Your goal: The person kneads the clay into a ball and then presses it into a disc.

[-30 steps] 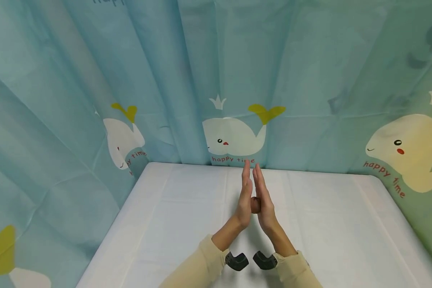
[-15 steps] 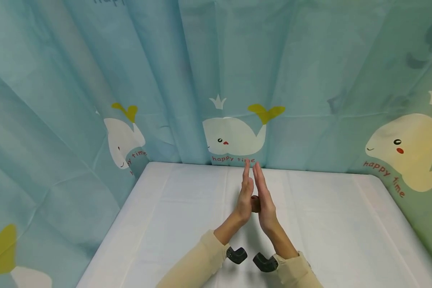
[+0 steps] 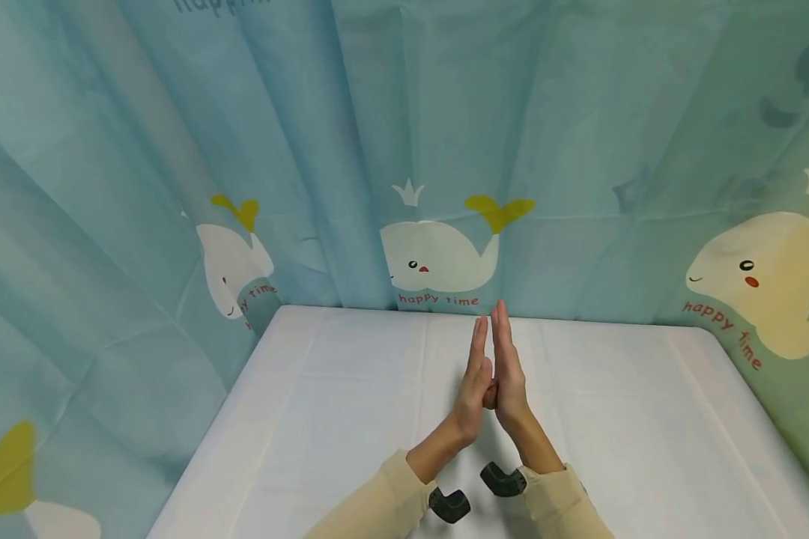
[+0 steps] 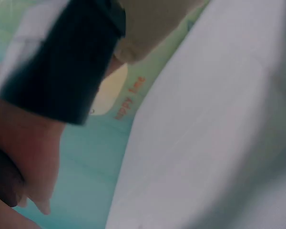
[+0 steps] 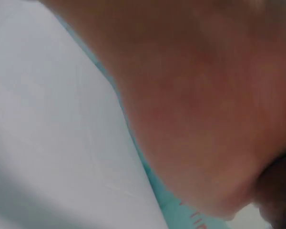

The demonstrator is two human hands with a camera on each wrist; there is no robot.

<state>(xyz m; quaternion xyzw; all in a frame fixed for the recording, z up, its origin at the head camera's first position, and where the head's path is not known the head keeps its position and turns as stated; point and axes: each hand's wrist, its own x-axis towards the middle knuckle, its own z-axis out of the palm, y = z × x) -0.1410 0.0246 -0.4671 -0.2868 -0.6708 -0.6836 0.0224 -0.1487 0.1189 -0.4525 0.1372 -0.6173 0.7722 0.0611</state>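
a small brown rounded lump sits between the palms of the bare left hand and bare right hand, fingers straight, curled round nothing. pressing seems under way, release not yet done.

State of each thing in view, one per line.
Bare left hand, fingers straight
Bare right hand, fingers straight
Small brown rounded object, between the palms, partly hidden
White round-cornered table, top lightly creased
Blue-green whale-print curtain, hanging in folds
Black curved wrist devices, worn
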